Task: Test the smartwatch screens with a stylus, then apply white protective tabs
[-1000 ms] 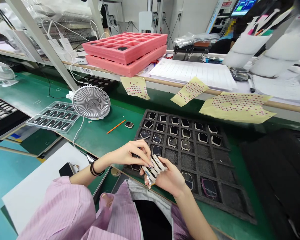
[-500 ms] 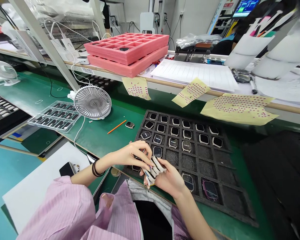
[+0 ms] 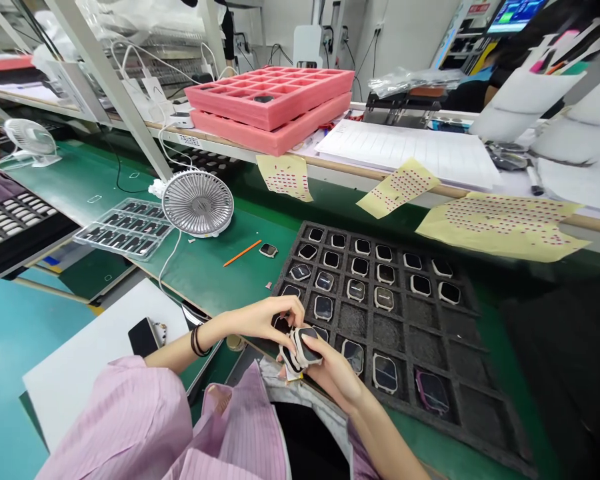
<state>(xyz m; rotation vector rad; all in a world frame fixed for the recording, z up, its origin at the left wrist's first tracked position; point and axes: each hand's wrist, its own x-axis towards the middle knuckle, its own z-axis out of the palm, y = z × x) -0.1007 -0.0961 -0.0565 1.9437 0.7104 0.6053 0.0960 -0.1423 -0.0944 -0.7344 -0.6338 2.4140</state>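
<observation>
Gripping stack of smartwatch cases (image 3: 303, 350) over near-left cells of black foam tray (image 3: 475, 407), left hand (image 3: 263, 320) and right hand (image 3: 333, 370) both clenching, fingers (image 3: 285, 308) wrapped round stack. Risking slip from smooth case edges and narrow pinch, dropping cases into tray, scratching glass faces. Noting loose watch case (image 3: 269, 251) on green desk (image 3: 200, 280) beside orange pencil (image 3: 243, 253); stray sleeve sweep possibly knocking it off edge.
</observation>
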